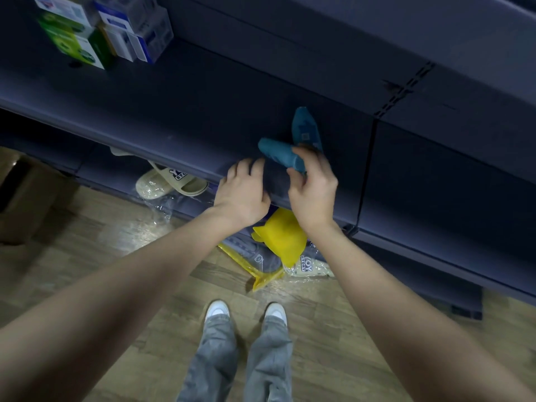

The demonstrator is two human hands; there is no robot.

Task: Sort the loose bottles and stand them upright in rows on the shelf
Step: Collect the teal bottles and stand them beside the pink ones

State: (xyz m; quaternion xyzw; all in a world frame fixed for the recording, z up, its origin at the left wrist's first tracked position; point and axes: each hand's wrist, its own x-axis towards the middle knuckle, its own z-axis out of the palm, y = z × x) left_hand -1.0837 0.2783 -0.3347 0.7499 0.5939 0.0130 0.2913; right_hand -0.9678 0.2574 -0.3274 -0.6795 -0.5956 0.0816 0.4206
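Two teal bottles lie on the dark shelf [179, 117] near its front edge. One teal bottle [277, 153] lies on its side pointing left, and my right hand [311, 187] grips its near end between thumb and fingers. The second teal bottle [306, 130] lies just behind, pointing away from me, its near end hidden under my right fingers. My left hand [242, 192] rests on the shelf's front edge to the left of the bottles, fingers laid flat and holding nothing. A dark patch between my hands is too dim to make out.
Stacked product boxes [98, 30] stand at the shelf's far left. Below the shelf lie a beige slipper [168, 184], a yellow plastic item [282, 236] and bagged slippers [252, 256] on the wooden floor. A cardboard box [26, 195] sits at left. My shoes [246, 311] are below.
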